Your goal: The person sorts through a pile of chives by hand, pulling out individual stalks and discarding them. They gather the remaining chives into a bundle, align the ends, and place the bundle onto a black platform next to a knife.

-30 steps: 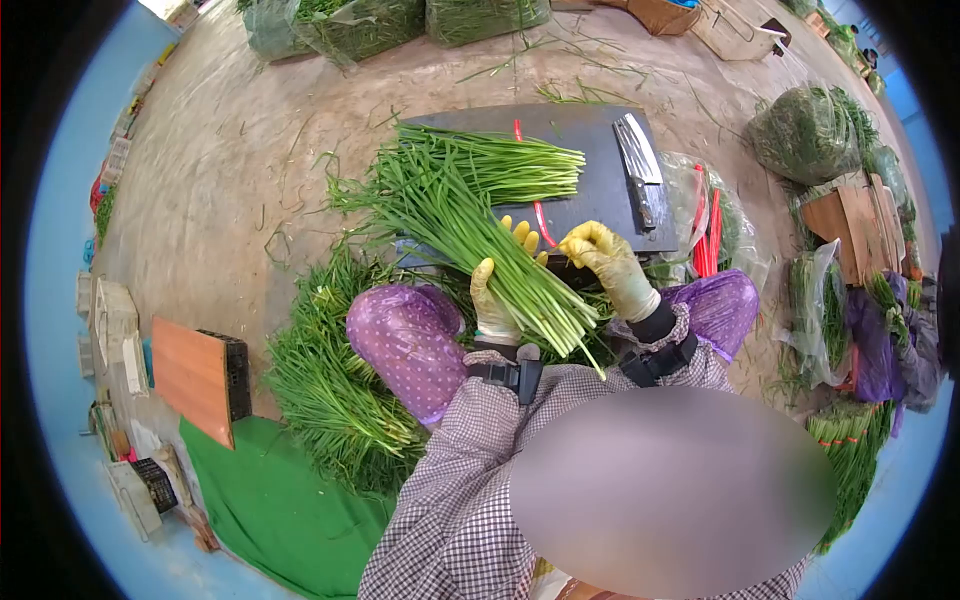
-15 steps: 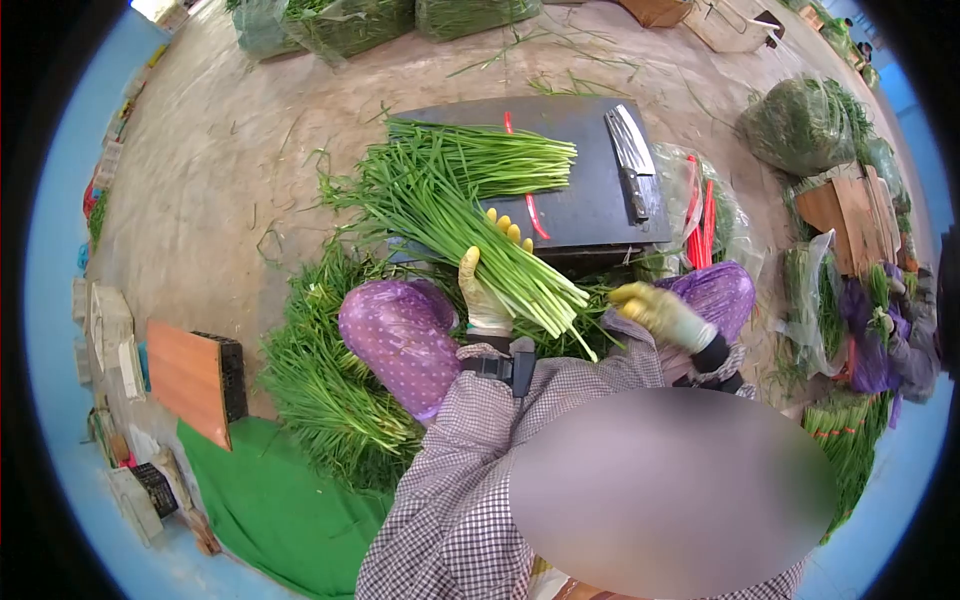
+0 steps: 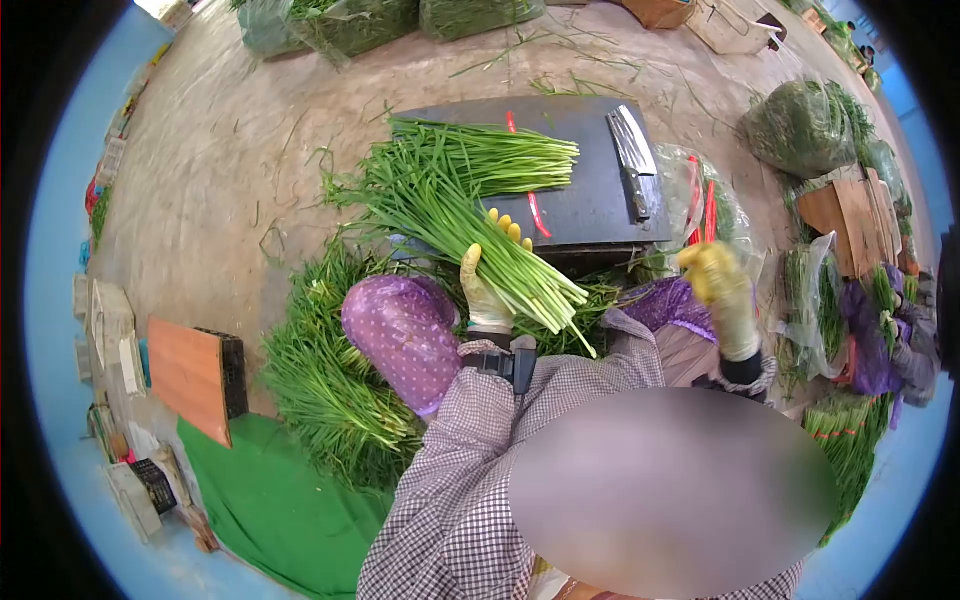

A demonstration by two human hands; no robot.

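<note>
The left hand (image 3: 487, 290), in a yellow glove, has its grip clamped around a bundle of chives (image 3: 450, 215) near the cut ends. The bundle is long and slim, with pale, evenly trimmed stems pointing toward the person's lap. Its bright green leaves fan out up and to the left, over the near edge of a dark cutting board (image 3: 590, 200). A second bunch (image 3: 510, 160) lies flat on that board, and a cleaver (image 3: 632, 150) rests to its right. The right hand (image 3: 715, 280), gloved too, is raised near some red bands (image 3: 700, 215); it is blurred, so whether its grip is closed cannot be told. A loose chive pile (image 3: 320, 370) lies on the floor beside the left knee.
</note>
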